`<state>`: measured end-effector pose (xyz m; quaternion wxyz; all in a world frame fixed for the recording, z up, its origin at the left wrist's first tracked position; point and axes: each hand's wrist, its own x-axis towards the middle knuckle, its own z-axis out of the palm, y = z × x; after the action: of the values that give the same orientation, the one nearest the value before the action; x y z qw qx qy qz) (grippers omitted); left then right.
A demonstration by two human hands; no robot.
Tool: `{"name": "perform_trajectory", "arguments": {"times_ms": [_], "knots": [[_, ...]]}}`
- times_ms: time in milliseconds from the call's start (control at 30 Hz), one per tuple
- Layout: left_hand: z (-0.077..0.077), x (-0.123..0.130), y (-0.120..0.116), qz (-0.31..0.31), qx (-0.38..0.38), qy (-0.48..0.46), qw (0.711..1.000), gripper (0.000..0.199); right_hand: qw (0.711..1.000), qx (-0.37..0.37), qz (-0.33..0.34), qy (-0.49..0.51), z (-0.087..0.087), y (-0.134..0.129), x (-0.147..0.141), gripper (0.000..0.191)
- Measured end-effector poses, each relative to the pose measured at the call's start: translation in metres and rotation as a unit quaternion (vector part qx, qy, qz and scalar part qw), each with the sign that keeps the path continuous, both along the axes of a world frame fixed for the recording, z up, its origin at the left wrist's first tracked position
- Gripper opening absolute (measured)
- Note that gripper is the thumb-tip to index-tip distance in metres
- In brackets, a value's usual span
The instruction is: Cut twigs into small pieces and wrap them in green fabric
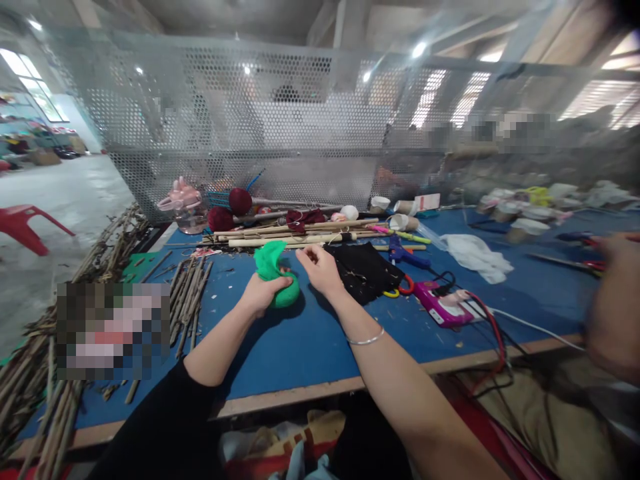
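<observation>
My left hand is closed around a bright green felt pouch, rounded at the bottom, with a loose flap standing up at the top. Just right of it, my right hand is raised with its fingertips pinched together; whatever they hold, if anything, is too small to make out. A black cloth with light bits on it lies beside and beyond my right wrist. Scissors with red and yellow handles stick out from under that cloth. A blue glue gun rests behind it.
Bundled twigs lie at the left of the blue table. Wooden sticks and dark red yarn balls line the back, before a perforated metal screen. A purple power strip and another person's arm are at right.
</observation>
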<state>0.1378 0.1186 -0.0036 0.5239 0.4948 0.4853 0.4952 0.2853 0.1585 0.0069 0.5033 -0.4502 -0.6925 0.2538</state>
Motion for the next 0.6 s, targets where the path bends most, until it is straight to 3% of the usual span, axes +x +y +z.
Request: {"name": "perform_trajectory", "arguments": {"times_ms": [100,233,467,600], "knots": [[-0.002,-0.002,0.001,0.056,0.046,0.199,0.977,0.026,0.989,0.045,0.104,-0.093,0.007,-0.014,-0.008,0.029],[0.002,0.002,-0.001,0.043,0.105,0.339,0.934,0.019,0.979,0.065,0.124,-0.145,0.006,-0.02,-0.018,0.014],[0.004,-0.003,-0.001,-0.002,0.09,0.308,0.947,0.03,0.983,-0.08,0.149,0.068,-0.014,-0.004,-0.021,0.021],[0.005,-0.008,-0.004,-0.032,0.077,0.27,0.959,0.036,0.97,-0.125,0.163,0.132,-0.014,-0.004,-0.022,0.025]]}}
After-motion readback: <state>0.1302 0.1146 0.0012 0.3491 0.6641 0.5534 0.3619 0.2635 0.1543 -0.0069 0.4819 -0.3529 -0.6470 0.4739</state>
